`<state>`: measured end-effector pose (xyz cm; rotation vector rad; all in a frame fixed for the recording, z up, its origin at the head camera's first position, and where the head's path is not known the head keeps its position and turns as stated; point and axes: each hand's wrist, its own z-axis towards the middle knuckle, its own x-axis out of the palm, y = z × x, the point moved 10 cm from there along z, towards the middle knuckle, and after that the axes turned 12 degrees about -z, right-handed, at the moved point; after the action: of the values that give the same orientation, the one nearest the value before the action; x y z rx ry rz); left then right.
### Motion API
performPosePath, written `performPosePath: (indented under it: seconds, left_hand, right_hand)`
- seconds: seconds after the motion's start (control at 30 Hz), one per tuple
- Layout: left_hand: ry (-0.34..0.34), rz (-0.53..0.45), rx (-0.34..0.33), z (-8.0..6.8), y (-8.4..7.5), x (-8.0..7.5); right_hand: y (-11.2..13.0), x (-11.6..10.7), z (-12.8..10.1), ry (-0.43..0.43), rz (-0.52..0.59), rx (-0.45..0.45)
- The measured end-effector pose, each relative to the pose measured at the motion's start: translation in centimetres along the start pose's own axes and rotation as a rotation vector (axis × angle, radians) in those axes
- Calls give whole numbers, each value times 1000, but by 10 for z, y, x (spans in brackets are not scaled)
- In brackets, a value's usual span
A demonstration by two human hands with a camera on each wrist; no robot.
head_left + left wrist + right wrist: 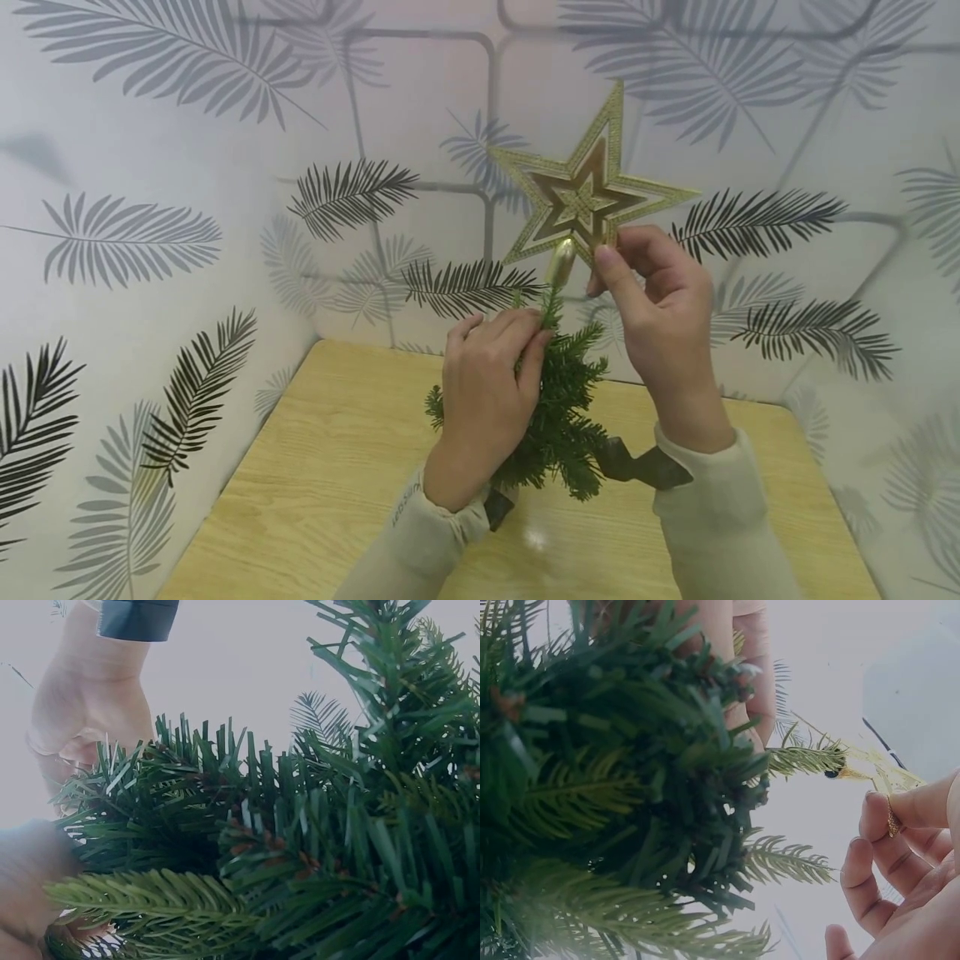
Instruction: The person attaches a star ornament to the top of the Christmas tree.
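A small artificial Christmas tree point(566, 400) stands on the table, its green branches filling much of both wrist views. Near its top, my left hand point(491, 375) grips the tree, thumb and fingers curled about the upper branches. My right hand point(667, 308) pinches a lower point of a gold star tree topper point(581, 196) between thumb and fingers. The star's short gold socket point(560, 262) is at the tip of the top sprig point(552, 307); whether the sprig is inside it I cannot tell. In the right wrist view, the right hand point(907, 862) holds the star's glittery edge edge-on.
The tree is on a light wooden table point(315, 467). Behind it rises a pale wall point(420, 100) with grey and black feather prints. Dark straps point(645, 467) show by both wrists, below the cuffs of the pale sleeves point(712, 500).
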<state>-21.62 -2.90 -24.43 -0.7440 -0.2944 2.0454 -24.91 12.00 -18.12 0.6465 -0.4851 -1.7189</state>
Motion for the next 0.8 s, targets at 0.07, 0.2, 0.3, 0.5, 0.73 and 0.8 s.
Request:
performPosePath:
  seconds: [0.07, 0.2, 0.3, 0.5, 0.73, 0.8]
  left_hand:
    - [0, -1, -1, 0, 0, 0]
    - [-1, -2, -6, 1, 0, 1]
    - [1, -5, -6, 1, 0, 1]
    - [4, -8, -10, 1, 0, 1]
    - [-4, -15, -9, 0, 1, -1]
    - [-6, -16, -7, 1, 1, 0]
  right_hand:
    - [-1, 0, -1, 4, 3, 2]
    - [-1, 2, -3, 17, -13, -13]
    - [0, 1, -4, 16, -34, -33]
    - [2, 3, -7, 7, -85, -53]
    - [1, 6, -11, 21, -117, -76]
    - [0, 6, -12, 21, -119, -80]
